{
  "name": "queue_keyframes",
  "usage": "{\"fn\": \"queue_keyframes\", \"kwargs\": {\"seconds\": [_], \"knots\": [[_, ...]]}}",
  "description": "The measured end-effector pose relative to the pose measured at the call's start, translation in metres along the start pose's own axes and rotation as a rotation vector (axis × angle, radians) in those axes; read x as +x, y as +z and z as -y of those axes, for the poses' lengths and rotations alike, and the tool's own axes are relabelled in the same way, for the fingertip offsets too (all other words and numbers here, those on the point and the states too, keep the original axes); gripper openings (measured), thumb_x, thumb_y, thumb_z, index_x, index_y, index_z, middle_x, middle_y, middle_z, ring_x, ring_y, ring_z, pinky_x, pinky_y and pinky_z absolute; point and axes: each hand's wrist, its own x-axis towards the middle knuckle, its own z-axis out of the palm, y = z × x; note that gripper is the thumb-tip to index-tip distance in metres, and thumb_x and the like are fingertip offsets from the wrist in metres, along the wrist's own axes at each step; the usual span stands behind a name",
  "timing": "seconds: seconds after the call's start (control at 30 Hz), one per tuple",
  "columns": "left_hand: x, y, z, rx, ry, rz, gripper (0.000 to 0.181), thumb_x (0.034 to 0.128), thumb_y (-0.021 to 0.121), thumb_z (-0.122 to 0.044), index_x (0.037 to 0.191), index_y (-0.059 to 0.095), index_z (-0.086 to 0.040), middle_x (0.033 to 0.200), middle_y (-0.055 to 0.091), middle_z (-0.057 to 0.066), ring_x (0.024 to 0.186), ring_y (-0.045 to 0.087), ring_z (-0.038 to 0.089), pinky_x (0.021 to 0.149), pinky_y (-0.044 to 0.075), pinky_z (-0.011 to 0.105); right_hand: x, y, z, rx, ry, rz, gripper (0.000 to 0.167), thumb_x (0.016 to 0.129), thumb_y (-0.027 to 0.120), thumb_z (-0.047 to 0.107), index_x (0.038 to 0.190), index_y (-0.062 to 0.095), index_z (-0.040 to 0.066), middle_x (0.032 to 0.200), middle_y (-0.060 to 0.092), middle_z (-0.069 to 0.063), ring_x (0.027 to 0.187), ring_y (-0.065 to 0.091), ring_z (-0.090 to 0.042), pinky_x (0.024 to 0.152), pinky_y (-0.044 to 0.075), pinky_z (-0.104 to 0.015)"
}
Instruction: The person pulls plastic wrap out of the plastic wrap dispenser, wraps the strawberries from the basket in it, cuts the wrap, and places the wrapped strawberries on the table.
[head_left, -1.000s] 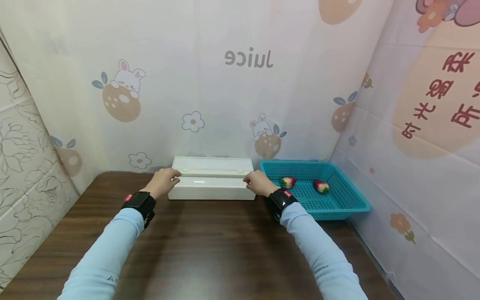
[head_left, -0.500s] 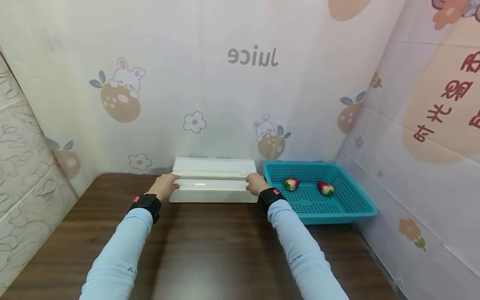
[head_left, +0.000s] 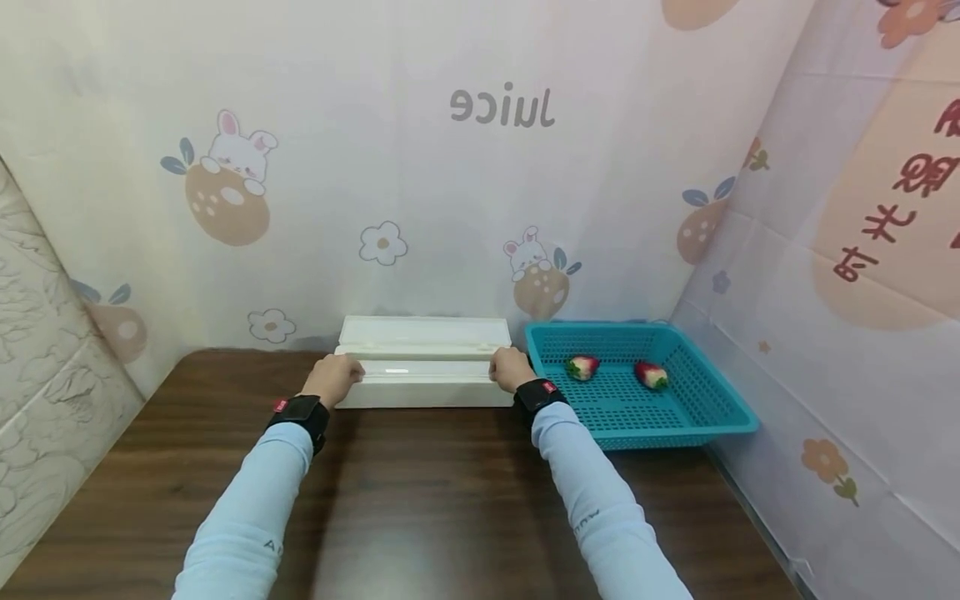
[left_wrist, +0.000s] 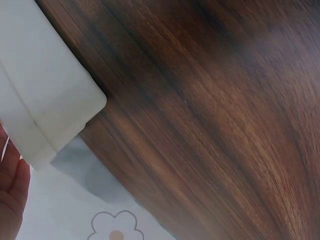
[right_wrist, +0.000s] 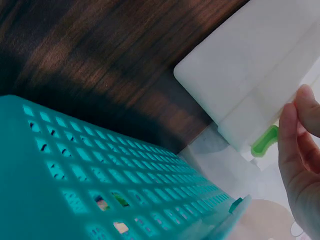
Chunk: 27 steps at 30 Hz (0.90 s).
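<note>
A long white box (head_left: 423,395) with its lid (head_left: 423,331) raised stands by the back wall. At its left end is my left hand (head_left: 332,380), fingertips at the inner edge; in the left wrist view only part of this hand (left_wrist: 12,192) shows, beside the box corner (left_wrist: 55,85), its grip hidden. My right hand (head_left: 512,369) is at the right end. Its thumb and index finger (right_wrist: 286,125) pinch at the box's edge in the right wrist view, next to a green piece (right_wrist: 265,141). Whether a thin sheet lies between the fingers cannot be told.
A teal basket (head_left: 675,436) stands close to the right of the box, beside my right wrist. Two strawberries (head_left: 582,367) (head_left: 651,375) lie in it. Printed cloth hangs behind and to the right of the brown table (head_left: 420,500).
Both hands have closed in on the ends of the white box and now stay there. The right forearm has swung inward. The view has shifted slightly.
</note>
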Motion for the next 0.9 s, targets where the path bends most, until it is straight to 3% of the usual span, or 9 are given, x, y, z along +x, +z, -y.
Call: {"fn": "queue_keyframes", "kwargs": {"seconds": [0.1, 0.43, 0.7, 0.9], "knots": [[0.000, -0.001, -0.004, -0.020, -0.070, 0.010, 0.013, 0.0854, 0.060, -0.006, 0.092, 0.072, -0.003, 0.097, 0.068, 0.017, 0.081, 0.059, 0.029, 0.073, 0.048, 0.045, 0.002, 0.004, -0.001, 0.032, 0.027, -0.043, 0.016, 0.081, 0.059, 0.001, 0.068, 0.067, 0.007, 0.068, 0.059, -0.003, 0.065, 0.049, -0.018, 0.063, 0.042, -0.030], [0.001, -0.005, -0.010, -0.069, -0.155, -0.008, 0.012, 0.0853, 0.060, -0.005, 0.086, 0.072, -0.003, 0.092, 0.067, 0.018, 0.072, 0.054, 0.027, 0.064, 0.043, 0.037, 0.001, 0.006, 0.000, -0.006, 0.005, -0.107, 0.021, 0.081, 0.058, -0.001, 0.063, 0.065, 0.008, 0.066, 0.062, -0.004, 0.068, 0.056, -0.021, 0.073, 0.047, -0.038], [0.002, -0.003, -0.009, -0.100, -0.164, -0.034, 0.011, 0.0843, 0.061, -0.006, 0.083, 0.072, -0.003, 0.088, 0.067, 0.016, 0.070, 0.052, 0.026, 0.063, 0.040, 0.035, 0.001, 0.010, 0.001, -0.035, -0.023, -0.143, 0.028, 0.082, 0.054, -0.003, 0.057, 0.058, 0.008, 0.062, 0.054, -0.003, 0.062, 0.049, -0.017, 0.064, 0.044, -0.034], [0.003, 0.003, -0.005, -0.113, -0.160, -0.074, 0.013, 0.0852, 0.062, -0.010, 0.084, 0.072, -0.003, 0.092, 0.068, 0.017, 0.072, 0.054, 0.027, 0.064, 0.041, 0.036, 0.002, 0.013, -0.002, 0.006, -0.024, -0.145, 0.032, 0.082, 0.051, -0.006, 0.053, 0.052, 0.008, 0.059, 0.048, -0.003, 0.059, 0.045, -0.017, 0.063, 0.042, -0.034]]}}
